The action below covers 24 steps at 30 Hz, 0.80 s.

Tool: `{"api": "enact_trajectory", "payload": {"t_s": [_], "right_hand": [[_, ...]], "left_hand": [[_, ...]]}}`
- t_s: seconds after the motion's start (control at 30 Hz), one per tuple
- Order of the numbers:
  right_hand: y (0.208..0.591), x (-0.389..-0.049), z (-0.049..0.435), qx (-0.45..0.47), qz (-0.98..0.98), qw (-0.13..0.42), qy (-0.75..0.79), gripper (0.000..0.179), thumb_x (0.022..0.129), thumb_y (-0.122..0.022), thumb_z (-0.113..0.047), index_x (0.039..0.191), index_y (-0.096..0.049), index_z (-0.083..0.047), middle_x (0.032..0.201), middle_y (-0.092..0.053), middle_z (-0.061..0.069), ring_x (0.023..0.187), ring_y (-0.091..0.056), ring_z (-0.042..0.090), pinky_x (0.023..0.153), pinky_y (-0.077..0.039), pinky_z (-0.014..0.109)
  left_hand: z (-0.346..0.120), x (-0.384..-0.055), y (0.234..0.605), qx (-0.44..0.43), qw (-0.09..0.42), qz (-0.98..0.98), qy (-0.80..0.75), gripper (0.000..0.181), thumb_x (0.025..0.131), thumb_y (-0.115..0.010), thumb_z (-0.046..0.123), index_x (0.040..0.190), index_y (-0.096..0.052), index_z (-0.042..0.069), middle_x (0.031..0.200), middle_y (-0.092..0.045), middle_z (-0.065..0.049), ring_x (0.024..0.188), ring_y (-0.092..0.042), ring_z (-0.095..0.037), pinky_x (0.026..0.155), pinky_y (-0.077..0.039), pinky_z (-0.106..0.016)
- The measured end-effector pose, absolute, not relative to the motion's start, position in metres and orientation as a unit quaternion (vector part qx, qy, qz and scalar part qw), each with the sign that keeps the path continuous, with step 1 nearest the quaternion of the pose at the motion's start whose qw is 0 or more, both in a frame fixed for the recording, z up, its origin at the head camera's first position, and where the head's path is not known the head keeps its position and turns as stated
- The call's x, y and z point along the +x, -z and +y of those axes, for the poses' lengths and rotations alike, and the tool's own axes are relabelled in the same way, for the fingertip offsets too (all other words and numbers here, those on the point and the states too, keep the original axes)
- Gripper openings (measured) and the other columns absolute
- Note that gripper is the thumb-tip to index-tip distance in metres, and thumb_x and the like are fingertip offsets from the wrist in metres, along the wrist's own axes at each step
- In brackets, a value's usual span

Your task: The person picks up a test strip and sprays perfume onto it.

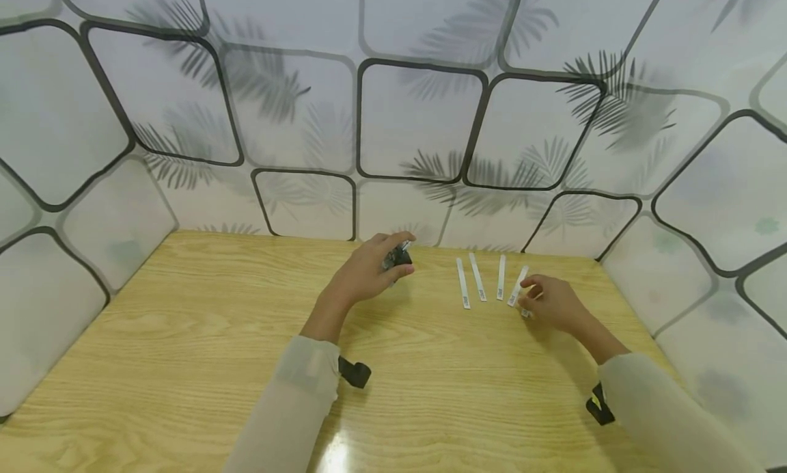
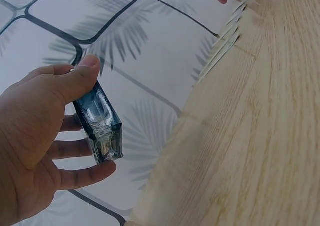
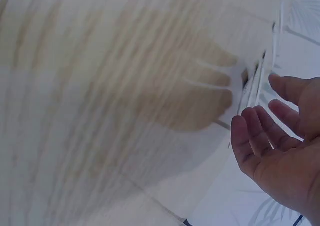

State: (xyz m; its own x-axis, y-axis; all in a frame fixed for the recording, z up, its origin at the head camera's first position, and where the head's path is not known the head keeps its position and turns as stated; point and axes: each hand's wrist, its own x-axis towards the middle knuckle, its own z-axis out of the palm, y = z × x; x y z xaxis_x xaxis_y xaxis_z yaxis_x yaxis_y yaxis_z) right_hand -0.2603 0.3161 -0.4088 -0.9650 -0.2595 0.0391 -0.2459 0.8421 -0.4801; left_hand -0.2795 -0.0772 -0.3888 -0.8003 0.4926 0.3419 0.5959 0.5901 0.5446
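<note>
My left hand (image 1: 367, 266) grips a small perfume bottle (image 1: 399, 257) of thick, faceted glass above the table. In the left wrist view the bottle (image 2: 102, 118) has a blue-tinted body and a clearer lower end, and it leans between thumb and fingers. Several narrow white paper strips (image 1: 477, 279) with small dark print at their near ends lie fanned out near the wall. Over the rightmost ones is my right hand (image 1: 551, 302), its fingers loosely bent. The right wrist view shows a gap between thumb and fingers, with strips (image 3: 259, 83) just beyond the fingertips. One strip is mostly hidden by this hand.
The wood-grain table (image 1: 203, 336) ends against a white wall covering (image 1: 418, 124) with dark rounded outlines and grey leaf prints. Side panels of the same pattern close in left and right. A black strap (image 1: 355, 373) shows at the left wrist, another (image 1: 599, 406) at the right.
</note>
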Motion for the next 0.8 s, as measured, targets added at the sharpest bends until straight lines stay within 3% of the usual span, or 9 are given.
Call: {"api": "enact_trajectory", "payload": {"t_s": [0.27, 0.8], "right_hand": [[0.418, -0.259, 0.318, -0.144, 0.967, 0.024, 0.207, 0.049, 0.096, -0.073, -0.023, 0.127, -0.059, 0.013, 0.114, -0.064, 0.034, 0.098, -0.068, 0.046, 0.079, -0.058, 0.056], [0.414, -0.255, 0.350, -0.118, 0.971, 0.035, 0.204, 0.060, 0.091, -0.078, -0.019, 0.133, -0.052, 0.015, 0.107, -0.067, 0.032, 0.093, -0.069, 0.045, 0.079, -0.057, 0.057]], "left_hand": [[-0.078, -0.280, 0.390, -0.308, 0.078, -0.886, 0.338, 0.059, 0.101, -0.063, 0.044, 0.153, -0.046, 0.023, 0.150, -0.049, -0.017, 0.131, -0.053, -0.039, 0.103, -0.047, -0.059], [-0.078, -0.282, 0.391, -0.309, 0.079, -0.887, 0.333, 0.057, 0.102, -0.063, 0.043, 0.153, -0.046, 0.026, 0.149, -0.050, -0.016, 0.131, -0.054, -0.038, 0.103, -0.047, -0.059]]}}
